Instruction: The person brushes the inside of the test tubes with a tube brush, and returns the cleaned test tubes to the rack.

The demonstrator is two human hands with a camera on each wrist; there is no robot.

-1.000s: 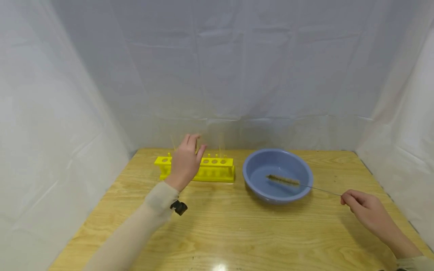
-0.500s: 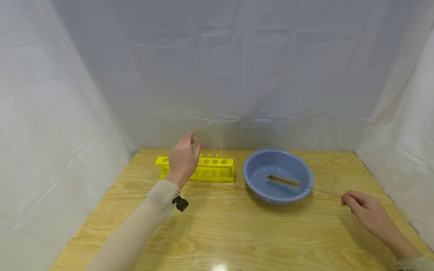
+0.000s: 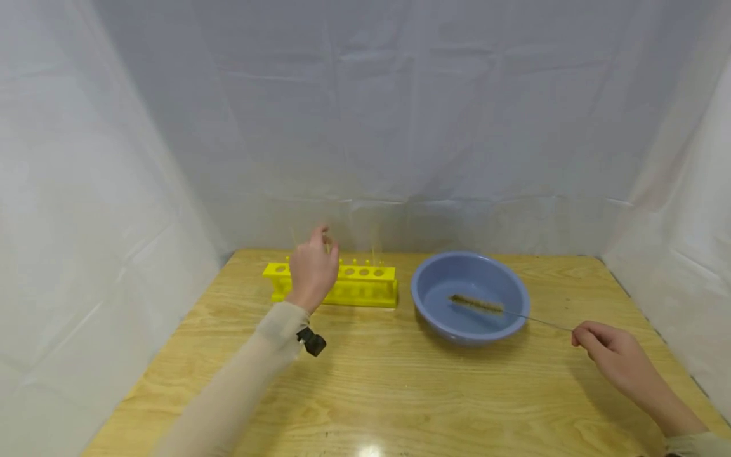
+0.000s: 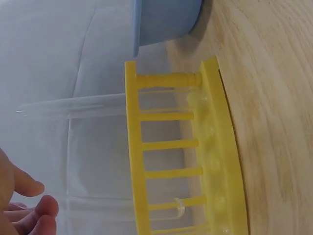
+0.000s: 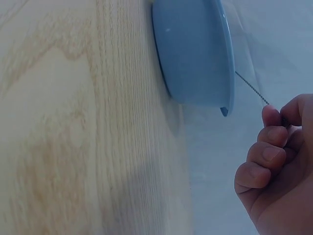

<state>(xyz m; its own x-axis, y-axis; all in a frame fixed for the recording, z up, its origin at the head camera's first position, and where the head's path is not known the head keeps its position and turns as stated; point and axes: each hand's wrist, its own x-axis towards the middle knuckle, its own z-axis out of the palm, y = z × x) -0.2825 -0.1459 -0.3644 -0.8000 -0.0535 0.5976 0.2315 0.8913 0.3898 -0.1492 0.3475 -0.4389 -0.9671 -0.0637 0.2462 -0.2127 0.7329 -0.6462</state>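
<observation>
My left hand (image 3: 314,270) is over the yellow test tube rack (image 3: 365,293), its fingers around the top end of a clear test tube. In the left wrist view this test tube (image 4: 107,209) passes down through the rack's top plate, with its rim above the base. Another clear test tube (image 4: 73,105) stands in the rack towards the basin, rounded end up. Off to the right, my right hand (image 3: 613,355) pinches the thin twisted-wire handle of a test tube brush (image 3: 476,304). Its brown bristles hang over the inside of the blue basin (image 3: 422,270).
The wooden table (image 3: 400,387) carries the rack and, right of it, the basin. A third thin tube (image 3: 294,236) rises at the rack's left end. Pale sheeting (image 3: 377,127) encloses the back and both sides.
My left hand shifts only slightly over the rack, its fingers drawing a little lower and closer together. The right hand and brush stay nearly still over the basin.
</observation>
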